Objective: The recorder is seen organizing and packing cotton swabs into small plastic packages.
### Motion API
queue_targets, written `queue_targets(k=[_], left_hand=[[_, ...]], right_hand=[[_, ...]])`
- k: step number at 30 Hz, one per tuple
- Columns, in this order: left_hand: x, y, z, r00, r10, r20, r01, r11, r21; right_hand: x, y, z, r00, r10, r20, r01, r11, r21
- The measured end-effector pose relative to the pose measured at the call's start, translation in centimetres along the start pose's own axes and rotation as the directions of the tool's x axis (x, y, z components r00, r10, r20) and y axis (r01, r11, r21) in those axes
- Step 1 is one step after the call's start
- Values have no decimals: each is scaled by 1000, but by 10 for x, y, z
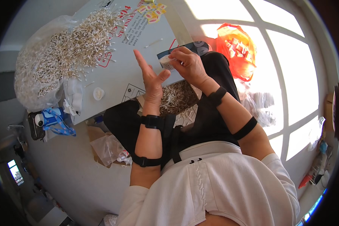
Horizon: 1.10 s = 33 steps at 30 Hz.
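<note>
My left hand (151, 82) is raised over the table's near edge with its fingers stretched out, holding nothing. Fingers curled, my right hand (190, 66) grips the rim of a small clear tub of cotton swabs (166, 63), which is tilted over a dark printed sheet near the table edge. Its fingertips partly hide the tub's upper side. Below my hands, between my knees, sits an open box of cotton swabs (179, 96). A big heap of loose cotton swabs (90, 41) spills from a clear plastic bag (24, 81) at the left of the table.
On the table (116, 81) are a round white lid (98, 93) and yellow-and-white labels (153, 14). A blue strap (60, 126) hangs at its left corner. On the floor lie a red plastic bag (248, 66) of small packs, clear plastic (259, 107) and a cardboard box (98, 145).
</note>
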State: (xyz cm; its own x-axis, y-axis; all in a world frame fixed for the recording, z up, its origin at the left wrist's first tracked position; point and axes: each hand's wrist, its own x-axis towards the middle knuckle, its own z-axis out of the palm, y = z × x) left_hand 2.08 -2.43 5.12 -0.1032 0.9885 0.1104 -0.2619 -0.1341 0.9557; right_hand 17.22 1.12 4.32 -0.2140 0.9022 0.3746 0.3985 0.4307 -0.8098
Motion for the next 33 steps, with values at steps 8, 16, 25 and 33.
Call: queue_targets(k=[8,16,25,33], left_hand=[[13,-23,-12,989,-138,-53,147,909,390],[13,-46,-12,989,-141,-50,146,982,118],[12,-46,-9,993,-119,18,117,989,85],[12,-44,-8,991,-125,48,126,992,-2]], right_hand=[[1,-2,-1,999,-35,8,35,999,2],[12,0,4,990,130,-45,-124,985,117],[17,-13,-6,995,85,43,-75,978,-195],[27,-25,-9,978,-156,138,200,888,-414]])
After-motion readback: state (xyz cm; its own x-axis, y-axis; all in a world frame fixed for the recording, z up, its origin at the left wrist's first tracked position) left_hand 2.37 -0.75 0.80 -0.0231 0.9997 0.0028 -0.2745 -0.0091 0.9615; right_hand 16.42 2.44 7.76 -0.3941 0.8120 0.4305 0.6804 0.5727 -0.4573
